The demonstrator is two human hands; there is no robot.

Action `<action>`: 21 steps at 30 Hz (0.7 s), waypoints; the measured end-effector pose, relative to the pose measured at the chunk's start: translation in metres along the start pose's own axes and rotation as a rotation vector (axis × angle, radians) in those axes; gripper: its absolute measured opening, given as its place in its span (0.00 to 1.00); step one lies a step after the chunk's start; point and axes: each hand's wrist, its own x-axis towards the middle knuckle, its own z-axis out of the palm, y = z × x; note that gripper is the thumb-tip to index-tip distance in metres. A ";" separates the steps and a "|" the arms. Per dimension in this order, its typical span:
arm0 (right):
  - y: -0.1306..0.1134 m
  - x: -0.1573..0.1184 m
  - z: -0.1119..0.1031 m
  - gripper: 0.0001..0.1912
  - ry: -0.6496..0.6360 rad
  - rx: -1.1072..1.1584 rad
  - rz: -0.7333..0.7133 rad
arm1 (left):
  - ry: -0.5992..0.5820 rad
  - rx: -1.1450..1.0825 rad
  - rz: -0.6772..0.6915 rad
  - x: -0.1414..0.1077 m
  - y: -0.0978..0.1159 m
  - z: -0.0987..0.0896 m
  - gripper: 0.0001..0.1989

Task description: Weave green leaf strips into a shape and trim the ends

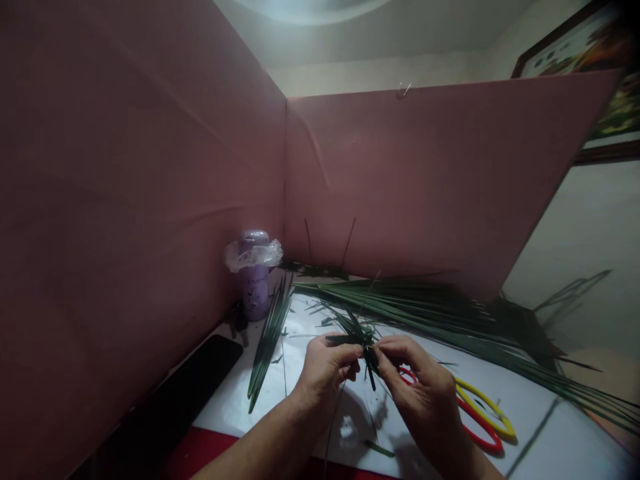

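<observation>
Between my two hands, above the white table, is a small bundle of dark green leaf strips [353, 327] with pointed ends fanning up and to the left. My left hand [330, 363] is closed, its thumb and fingers pinching the bundle's left side. From the right, my right hand [417, 373] pinches at the bundle's centre with thumb and forefinger, where a thin pale strand seems to run. A dark strip end hangs below the fingers. Scissors with red and yellow handles [487, 413] lie beneath and right of my right hand, which partly hides them.
Long palm leaves [400, 300] spread across the back and right of the table [240, 393]. A narrow leaf bundle [270, 347], a purple bottle [256, 287] with plastic round its top and a black flat object [213, 367] are at left. Pink panels [400, 180] stand behind and left. Leaf scraps lie about.
</observation>
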 end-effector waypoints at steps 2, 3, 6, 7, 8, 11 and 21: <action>-0.001 0.000 0.000 0.04 0.005 -0.009 -0.004 | -0.004 0.008 0.020 0.001 0.000 0.000 0.06; -0.001 0.000 0.000 0.04 0.004 -0.014 -0.012 | -0.006 0.015 0.029 0.001 0.000 0.000 0.05; -0.002 0.000 -0.001 0.04 -0.006 -0.028 -0.052 | -0.013 0.026 0.038 0.001 0.001 0.000 0.06; -0.002 0.000 -0.001 0.04 -0.012 -0.033 -0.062 | -0.016 0.021 0.038 0.001 0.001 0.000 0.06; -0.002 0.000 0.000 0.03 -0.020 -0.036 -0.064 | -0.021 0.015 0.037 0.001 0.001 0.000 0.06; -0.002 0.000 0.001 0.03 -0.041 -0.029 -0.030 | -0.043 0.006 0.035 -0.001 0.002 0.001 0.04; -0.004 0.000 0.001 0.05 -0.048 0.006 -0.081 | -0.049 0.019 0.047 -0.002 0.002 0.001 0.07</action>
